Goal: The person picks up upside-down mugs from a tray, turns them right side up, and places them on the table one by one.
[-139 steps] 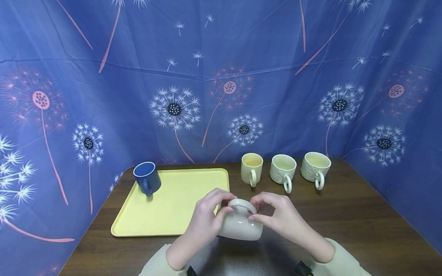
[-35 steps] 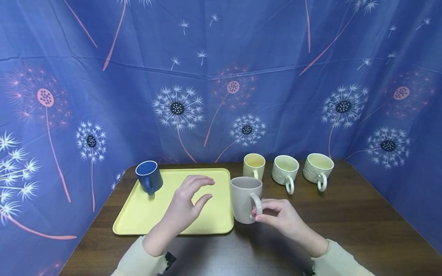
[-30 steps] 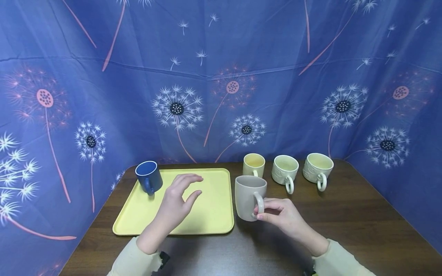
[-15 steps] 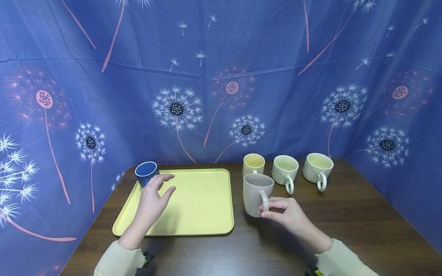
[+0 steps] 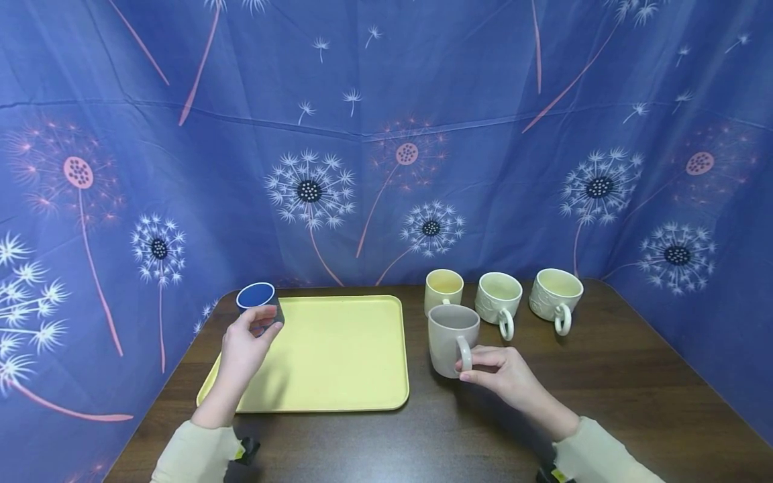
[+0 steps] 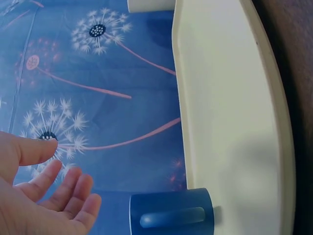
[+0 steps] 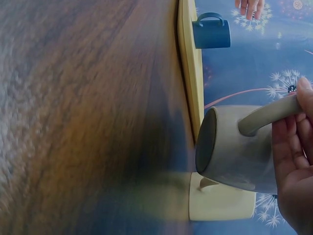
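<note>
My right hand (image 5: pixel 510 379) pinches the handle of a grey mug (image 5: pixel 445 342), which hangs upright above the table. The right wrist view shows the base of this grey mug (image 7: pixel 239 152) apart from the wood. A blue mug (image 5: pixel 255 295) stands on the back left corner of the yellow tray (image 5: pixel 338 355), its handle hidden from the head view. My left hand (image 5: pixel 244 349) is in front of it there, fingers gently bent. In the left wrist view, a gap parts the left hand (image 6: pixel 49 200) from the blue mug (image 6: pixel 171 215), and the fingers hold nothing.
Behind the grey mug stands a pale yellow mug (image 5: pixel 443 285), partly covered by it. Two embossed pale green mugs, one nearer (image 5: pixel 492 305) and one further right (image 5: pixel 549 302), continue the row on the brown table (image 5: pixel 634 382). A blue dandelion-print cloth (image 5: pixel 513 188) hangs behind.
Earlier both hands held the grey mug tipped over; now it is upright in the right hand alone, shifted slightly right. The left hand let go and moved left across the tray towards the blue mug.
</note>
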The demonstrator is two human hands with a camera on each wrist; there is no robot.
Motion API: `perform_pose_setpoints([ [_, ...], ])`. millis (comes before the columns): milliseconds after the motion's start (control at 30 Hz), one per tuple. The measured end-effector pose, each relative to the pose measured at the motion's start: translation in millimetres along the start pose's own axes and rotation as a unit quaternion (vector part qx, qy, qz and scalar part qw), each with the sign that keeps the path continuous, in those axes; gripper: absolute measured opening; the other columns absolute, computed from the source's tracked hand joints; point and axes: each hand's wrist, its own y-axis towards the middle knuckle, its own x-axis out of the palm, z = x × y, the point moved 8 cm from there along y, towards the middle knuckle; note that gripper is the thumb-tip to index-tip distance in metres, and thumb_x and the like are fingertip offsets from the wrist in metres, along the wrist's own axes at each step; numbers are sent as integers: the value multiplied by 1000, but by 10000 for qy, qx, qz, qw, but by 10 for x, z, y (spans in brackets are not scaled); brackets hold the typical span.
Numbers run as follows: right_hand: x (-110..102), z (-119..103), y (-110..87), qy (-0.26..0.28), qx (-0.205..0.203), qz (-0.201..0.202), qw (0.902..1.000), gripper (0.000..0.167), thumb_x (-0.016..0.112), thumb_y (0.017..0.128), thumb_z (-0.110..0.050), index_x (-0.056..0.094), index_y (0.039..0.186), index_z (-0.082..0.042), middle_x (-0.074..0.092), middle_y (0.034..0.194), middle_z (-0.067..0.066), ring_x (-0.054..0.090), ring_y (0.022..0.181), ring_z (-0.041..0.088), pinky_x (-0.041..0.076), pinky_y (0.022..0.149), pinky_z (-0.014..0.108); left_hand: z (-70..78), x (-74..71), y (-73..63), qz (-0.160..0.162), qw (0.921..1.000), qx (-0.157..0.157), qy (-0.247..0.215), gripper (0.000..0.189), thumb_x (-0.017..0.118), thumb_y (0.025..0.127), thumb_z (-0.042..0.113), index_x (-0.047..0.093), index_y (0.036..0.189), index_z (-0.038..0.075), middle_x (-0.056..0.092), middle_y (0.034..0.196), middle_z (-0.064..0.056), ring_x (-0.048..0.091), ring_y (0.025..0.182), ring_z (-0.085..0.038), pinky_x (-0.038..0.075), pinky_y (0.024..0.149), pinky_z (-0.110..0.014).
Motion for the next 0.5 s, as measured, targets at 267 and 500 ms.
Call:
perform_pose_setpoints([
  [267, 17, 94, 10, -24, 232, -85, 9997, 19, 75, 78, -10, 73, 93, 0, 73, 91, 6, 63, 91, 6, 51, 77, 22, -188, -68, 58, 174, 9991, -362, 130, 27, 66, 85, 7, 64, 111, 0, 66, 110, -18, 63, 99, -29, 41, 73, -9],
  [500, -3, 166, 0, -81, 330, -72, 9994, 18, 76, 77, -10, 74, 93, -3, 73, 91, 5, 62, 93, 4, 50, 78, 20, -339, -94, 84, 234, 9973, -594, 373, 27, 65, 86, 10, 63, 111, -1, 67, 105, -20, 62, 96, -31, 42, 78, -30],
])
